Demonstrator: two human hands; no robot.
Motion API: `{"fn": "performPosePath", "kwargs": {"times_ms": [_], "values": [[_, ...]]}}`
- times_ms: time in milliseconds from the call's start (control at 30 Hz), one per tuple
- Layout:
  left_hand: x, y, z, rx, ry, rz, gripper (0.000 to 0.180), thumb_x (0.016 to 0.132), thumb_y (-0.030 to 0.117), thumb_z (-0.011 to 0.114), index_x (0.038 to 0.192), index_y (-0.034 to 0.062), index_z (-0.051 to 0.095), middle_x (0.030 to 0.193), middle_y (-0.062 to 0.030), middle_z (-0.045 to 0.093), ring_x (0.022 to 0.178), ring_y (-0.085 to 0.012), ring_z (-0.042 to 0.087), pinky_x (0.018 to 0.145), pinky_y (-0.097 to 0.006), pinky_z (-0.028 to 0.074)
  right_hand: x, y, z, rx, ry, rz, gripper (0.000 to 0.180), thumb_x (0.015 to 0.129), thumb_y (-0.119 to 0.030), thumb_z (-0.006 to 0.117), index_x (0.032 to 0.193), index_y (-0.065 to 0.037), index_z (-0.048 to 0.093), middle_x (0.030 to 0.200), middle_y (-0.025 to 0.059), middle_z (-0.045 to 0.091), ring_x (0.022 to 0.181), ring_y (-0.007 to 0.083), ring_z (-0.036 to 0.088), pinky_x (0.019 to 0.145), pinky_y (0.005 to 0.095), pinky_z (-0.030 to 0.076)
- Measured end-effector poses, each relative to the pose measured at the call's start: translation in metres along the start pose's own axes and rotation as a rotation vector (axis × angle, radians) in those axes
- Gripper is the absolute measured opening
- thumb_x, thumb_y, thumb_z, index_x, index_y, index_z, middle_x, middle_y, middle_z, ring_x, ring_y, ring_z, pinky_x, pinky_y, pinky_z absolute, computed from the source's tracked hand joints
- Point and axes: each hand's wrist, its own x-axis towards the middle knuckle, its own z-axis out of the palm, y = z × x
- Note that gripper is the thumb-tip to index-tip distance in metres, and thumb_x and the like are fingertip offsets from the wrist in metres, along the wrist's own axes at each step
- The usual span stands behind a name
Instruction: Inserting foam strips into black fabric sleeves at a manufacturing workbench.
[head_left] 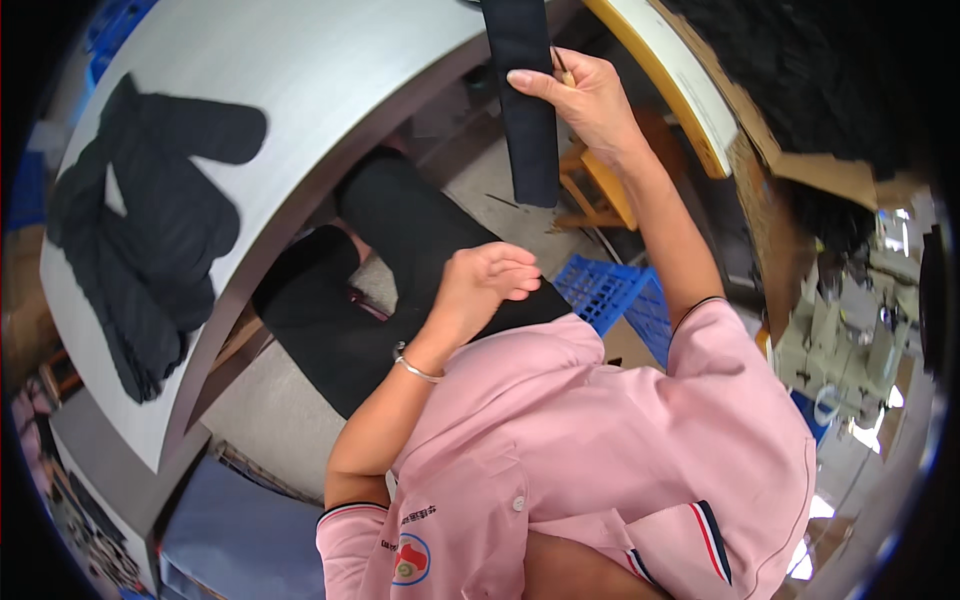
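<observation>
My right hand (pixel 590 105) is raised beside the table's edge, its thumb pressed on a long black fabric strip (pixel 528 130). The strip hangs down from the tabletop past that hand, and its lower end is free. A thin dark tool with a tan part (pixel 566 76) shows between the thumb and fingers; its kind I cannot make out. My left hand (pixel 488 280), with a silver bangle at the wrist, is held above my black-trousered lap. Its fingers are loosely bent and hold nothing visible.
A pale curved table (pixel 320 60) carries a pile of black fabric pieces (pixel 165 200) at the left. Below my right arm are a blue plastic crate (pixel 610 290) and a wooden stool (pixel 600 190). A sewing machine (pixel 845 345) stands at the right, below a cardboard box (pixel 825 175) with black fabric.
</observation>
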Motion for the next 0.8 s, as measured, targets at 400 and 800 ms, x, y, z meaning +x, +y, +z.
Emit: {"fn": "performPosePath", "kwargs": {"times_ms": [400,800], "values": [[-0.029,0.042,-0.082,0.033,0.545,0.349,0.028,0.099,0.011,0.061,0.120,-0.0065,0.062,0.111,-0.0181,0.070,0.095,-0.0188,0.070,0.086,-0.027,0.057,-0.423,0.234,-0.060,-0.093,0.191,1.019,0.022,0.093,-0.017,0.066,0.102,0.002,0.060,0.074,0.0077,0.065,0.053,0.0180,0.067,0.049,0.0319,0.052],[-0.036,0.129,-0.138,0.444,0.994,0.982,0.014,0.095,0.005,0.066,0.103,-0.0048,0.070,0.098,-0.0045,0.071,0.089,-0.0095,0.066,0.081,-0.025,0.054,-0.358,0.261,-0.024,-0.478,0.099,0.901,0.039,0.090,-0.024,0.070,0.121,-0.003,0.059,0.102,0.0220,0.068,0.093,0.0329,0.067,0.082,0.0404,0.053]]}}
